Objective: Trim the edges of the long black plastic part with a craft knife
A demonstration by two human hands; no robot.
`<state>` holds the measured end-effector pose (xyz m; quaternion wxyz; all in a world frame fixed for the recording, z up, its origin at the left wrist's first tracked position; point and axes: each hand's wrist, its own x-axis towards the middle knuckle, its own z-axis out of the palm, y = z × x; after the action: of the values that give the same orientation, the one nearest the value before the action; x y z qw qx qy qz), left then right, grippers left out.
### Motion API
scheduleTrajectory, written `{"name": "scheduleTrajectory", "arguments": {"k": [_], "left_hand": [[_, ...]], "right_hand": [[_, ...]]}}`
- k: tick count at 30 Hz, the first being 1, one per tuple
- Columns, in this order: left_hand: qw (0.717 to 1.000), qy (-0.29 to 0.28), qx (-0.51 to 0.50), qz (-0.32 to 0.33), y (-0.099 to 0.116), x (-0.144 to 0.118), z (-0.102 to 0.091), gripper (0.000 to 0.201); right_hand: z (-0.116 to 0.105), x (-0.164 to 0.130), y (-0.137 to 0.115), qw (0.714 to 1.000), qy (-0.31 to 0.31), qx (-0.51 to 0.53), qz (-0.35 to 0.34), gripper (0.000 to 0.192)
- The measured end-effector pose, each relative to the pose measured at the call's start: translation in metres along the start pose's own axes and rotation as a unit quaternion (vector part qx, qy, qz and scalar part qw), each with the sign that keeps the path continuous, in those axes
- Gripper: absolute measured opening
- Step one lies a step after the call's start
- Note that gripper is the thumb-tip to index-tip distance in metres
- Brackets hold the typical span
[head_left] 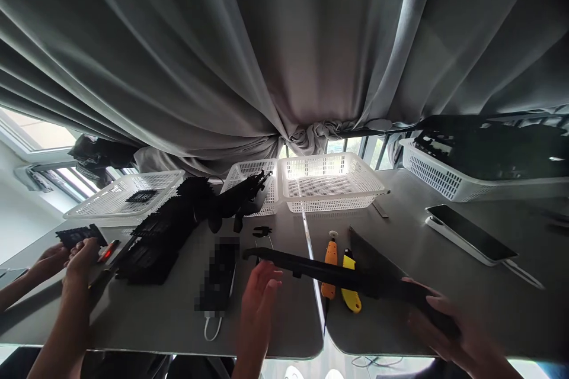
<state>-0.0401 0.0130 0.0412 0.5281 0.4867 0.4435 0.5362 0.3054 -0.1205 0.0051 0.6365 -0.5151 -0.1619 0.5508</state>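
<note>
A long, dark strip-like plastic part [331,271] with a hooked left end is held above the table, spanning the gap between my hands. My right hand [444,325], smeared by motion, grips its thick right end. My left hand [260,296] is just below the hooked end, thumb apart from the fingers; the fingertips meet or nearly meet its lower edge. Under the part lie an orange-handled tool [329,266] and a yellow-handled cutter [351,284]. A small black forked piece [262,231] rests beyond my left hand.
At left, another person's hands [82,254] hold a black part [80,235] near a black pile [162,243]. White baskets [333,204] line the back; one at right [438,180] holds dark pieces. A phone [471,234] and a partly pixelated device [220,275] lie on the table.
</note>
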Motion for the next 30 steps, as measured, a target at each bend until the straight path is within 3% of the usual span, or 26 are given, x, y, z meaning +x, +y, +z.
{"name": "scheduleTrajectory", "arguments": {"k": [5, 7, 10, 14, 17, 20, 24, 29, 30], "left_hand": [[0.987, -0.014, 0.125, 0.101, 0.004, 0.009, -0.006, 0.060], [0.956, -0.027, 0.271, 0.110, -0.006, 0.015, -0.012, 0.049], [0.888, 0.007, 0.440, 0.135, -0.027, 0.020, -0.018, 0.050], [0.836, -0.034, 0.513, 0.189, -0.047, 0.022, -0.014, 0.038], [0.835, -0.033, 0.510, 0.204, -0.043, 0.033, -0.005, 0.034], [0.831, -0.007, 0.521, 0.194, -0.032, 0.058, 0.004, 0.046], [0.820, -0.039, 0.536, 0.197, -0.027, 0.084, 0.015, 0.030], [0.837, -0.117, 0.475, 0.244, -0.037, 0.067, 0.016, 0.032], [0.839, -0.110, 0.471, 0.251, -0.040, 0.060, 0.013, 0.033]], "right_hand": [[0.020, -0.001, -0.005, 1.000, -0.015, -0.020, -0.015, 0.052], [0.023, -0.004, -0.007, 0.999, -0.015, -0.017, -0.027, 0.047], [0.026, -0.008, -0.011, 0.999, -0.022, -0.002, -0.041, 0.044], [0.030, -0.010, -0.015, 0.998, -0.019, 0.015, -0.051, 0.057], [0.030, -0.010, -0.016, 0.998, -0.030, 0.030, -0.052, 0.053], [0.026, -0.008, -0.016, 0.997, -0.047, 0.036, -0.051, 0.053], [0.015, -0.006, -0.015, 0.995, -0.067, 0.024, -0.071, 0.056], [0.008, -0.005, -0.014, 0.995, -0.078, 0.005, -0.063, 0.051], [0.009, -0.004, -0.014, 0.995, -0.077, 0.001, -0.058, 0.051]]}}
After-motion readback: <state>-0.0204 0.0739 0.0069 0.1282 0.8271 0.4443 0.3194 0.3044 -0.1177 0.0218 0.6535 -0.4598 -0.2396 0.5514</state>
